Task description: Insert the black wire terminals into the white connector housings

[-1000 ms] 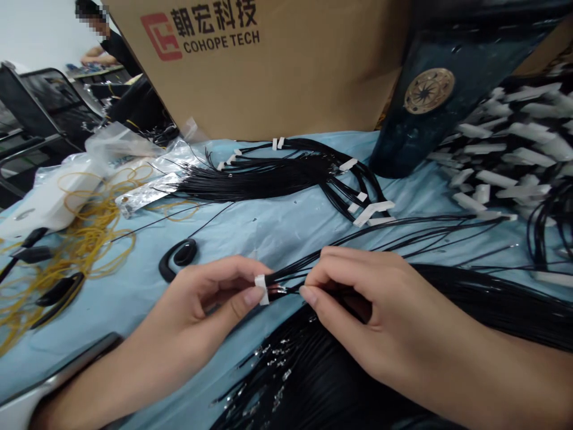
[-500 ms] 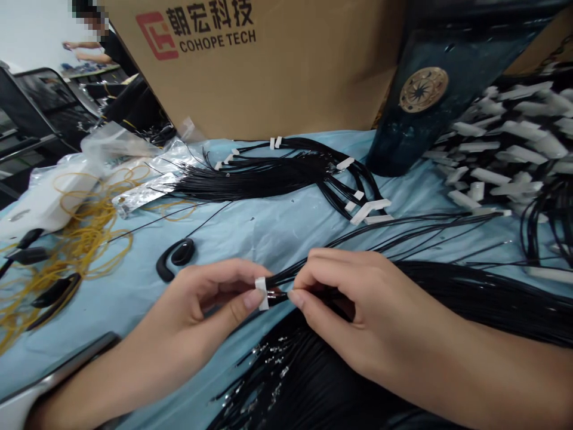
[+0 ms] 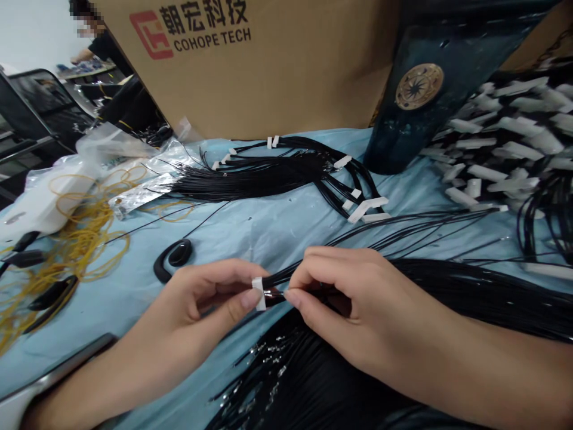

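Observation:
My left hand [image 3: 210, 298] pinches a small white connector [image 3: 258, 292] between thumb and forefinger. Several thin black wires [image 3: 403, 230] run out of that connector to the right. My right hand [image 3: 353, 304] is closed, its fingertips pinching one black wire right at the connector's mouth. Under both hands lies a thick bundle of loose black wires [image 3: 470, 298] with small metal terminals [image 3: 268, 358] at their near ends. All of this is low in the middle of the view, above a light blue cloth [image 3: 268, 230].
A finished bundle of wires with white connectors [image 3: 286, 173] lies further back. Behind it stands a brown cardboard box [image 3: 277, 65]. Yellow rubber bands [image 3: 85, 239] and black earpieces [image 3: 174, 257] lie at left. More white connectors [image 3: 501, 149] are piled at right. Another person [image 3: 96, 42] works far back left.
My right hand's fingertips have slid left along the wire, closing the gap to the connector. The view has shifted slightly. My left hand has kept its pinch.

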`<state>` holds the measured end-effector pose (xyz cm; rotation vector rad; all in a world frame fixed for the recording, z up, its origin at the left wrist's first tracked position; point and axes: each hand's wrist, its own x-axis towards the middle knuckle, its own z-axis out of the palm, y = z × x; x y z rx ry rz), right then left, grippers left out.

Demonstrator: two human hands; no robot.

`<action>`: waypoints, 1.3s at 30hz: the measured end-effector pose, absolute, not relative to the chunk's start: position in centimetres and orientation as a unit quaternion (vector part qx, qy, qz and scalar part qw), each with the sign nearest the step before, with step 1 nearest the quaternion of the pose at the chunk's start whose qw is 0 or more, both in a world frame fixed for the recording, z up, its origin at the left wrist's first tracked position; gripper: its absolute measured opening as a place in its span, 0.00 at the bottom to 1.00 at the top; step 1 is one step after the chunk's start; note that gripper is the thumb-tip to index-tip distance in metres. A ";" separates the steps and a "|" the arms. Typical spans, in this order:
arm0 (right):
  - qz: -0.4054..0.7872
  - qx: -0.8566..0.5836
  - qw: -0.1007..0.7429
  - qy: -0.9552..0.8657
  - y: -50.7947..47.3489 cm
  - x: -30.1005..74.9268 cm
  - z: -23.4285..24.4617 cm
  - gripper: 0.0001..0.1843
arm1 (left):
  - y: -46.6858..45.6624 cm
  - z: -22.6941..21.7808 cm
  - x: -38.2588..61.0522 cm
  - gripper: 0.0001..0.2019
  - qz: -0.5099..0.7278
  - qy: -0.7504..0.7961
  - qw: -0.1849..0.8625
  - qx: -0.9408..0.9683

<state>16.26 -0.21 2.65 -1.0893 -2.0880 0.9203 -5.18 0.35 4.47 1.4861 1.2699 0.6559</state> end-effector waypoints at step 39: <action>0.217 -0.371 0.341 -0.836 -0.3 15.7 1.7 0.11 | 0.2 4.2 -4.7 0.08 0.257 0.509 0.416 0.709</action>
